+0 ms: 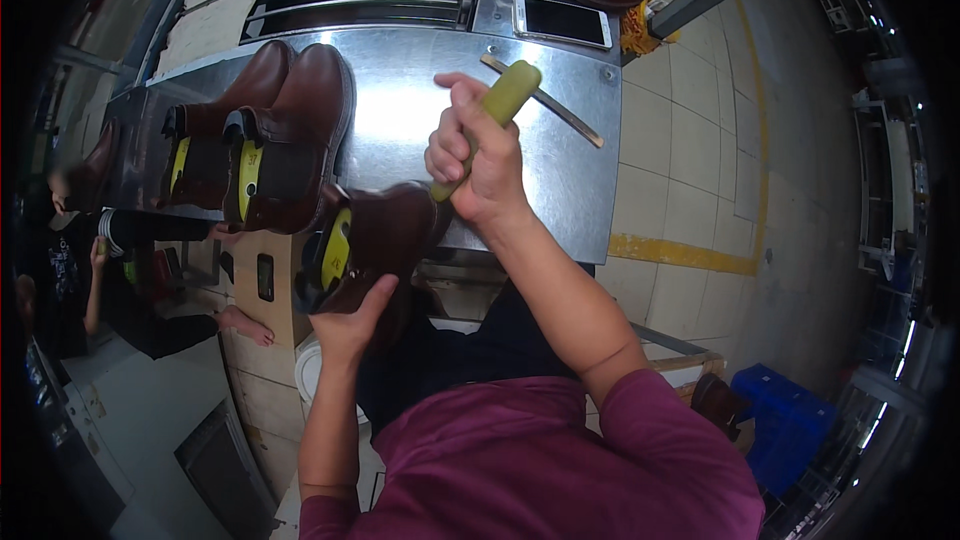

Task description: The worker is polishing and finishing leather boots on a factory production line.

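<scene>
Smooth brown leather boot point(375, 240), possibly rubber-handled green tool point(497, 110) above.

The left hand point(352, 318) grips a brown boot point(375, 240) from below, holding it against the front edge of a shiny metal table point(560, 180). The right hand point(475, 155) is closed in a fist around a green-handled tool point(495, 110), its lower end touching the boot's top. Two more brown boots point(265, 130) with yellow lining lie side by side on the table to the left. A thin metal strip point(560, 108) lies behind the tool, and a white phone point(562, 20) rests near the far edge. A seated person point(90, 270) is at the left.
</scene>
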A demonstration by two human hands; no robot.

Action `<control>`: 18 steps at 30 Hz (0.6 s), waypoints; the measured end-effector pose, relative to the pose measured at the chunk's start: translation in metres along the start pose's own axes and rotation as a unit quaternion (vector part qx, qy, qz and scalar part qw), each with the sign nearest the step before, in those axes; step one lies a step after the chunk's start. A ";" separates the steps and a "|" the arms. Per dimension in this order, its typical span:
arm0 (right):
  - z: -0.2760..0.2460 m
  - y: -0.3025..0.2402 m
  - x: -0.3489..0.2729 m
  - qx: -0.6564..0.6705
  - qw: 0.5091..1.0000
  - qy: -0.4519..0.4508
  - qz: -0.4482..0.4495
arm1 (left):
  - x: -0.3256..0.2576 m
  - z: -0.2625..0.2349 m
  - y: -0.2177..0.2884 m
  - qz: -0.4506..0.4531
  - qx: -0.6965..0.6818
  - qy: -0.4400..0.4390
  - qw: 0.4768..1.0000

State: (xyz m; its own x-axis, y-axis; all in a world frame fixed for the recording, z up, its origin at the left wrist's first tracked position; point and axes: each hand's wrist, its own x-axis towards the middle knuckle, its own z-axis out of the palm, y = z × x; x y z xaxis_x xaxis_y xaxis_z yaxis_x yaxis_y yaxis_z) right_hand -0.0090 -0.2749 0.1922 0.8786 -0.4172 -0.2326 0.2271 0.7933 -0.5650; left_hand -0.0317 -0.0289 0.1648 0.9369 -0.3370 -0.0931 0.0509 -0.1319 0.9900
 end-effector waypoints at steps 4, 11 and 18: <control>0.010 -0.003 0.006 -0.090 0.995 -0.019 -0.034 | -0.007 0.017 0.002 -0.018 -0.027 0.013 0.999; 0.009 0.007 0.007 -0.056 0.996 0.047 -0.057 | -0.006 0.021 -0.015 0.116 0.164 -0.046 0.979; 0.008 0.015 0.009 -0.075 0.991 -0.075 -0.081 | -0.015 0.042 -0.009 0.023 0.124 0.027 0.992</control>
State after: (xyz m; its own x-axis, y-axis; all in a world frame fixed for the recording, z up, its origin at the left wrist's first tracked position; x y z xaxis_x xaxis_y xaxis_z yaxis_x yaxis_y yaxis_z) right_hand 0.0059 -0.2629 0.1883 0.8908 -0.4542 -0.0159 0.3147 0.6418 -0.6993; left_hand -0.0608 -0.0616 0.1528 0.9539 -0.2981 -0.0358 -0.0729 -0.3455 0.9356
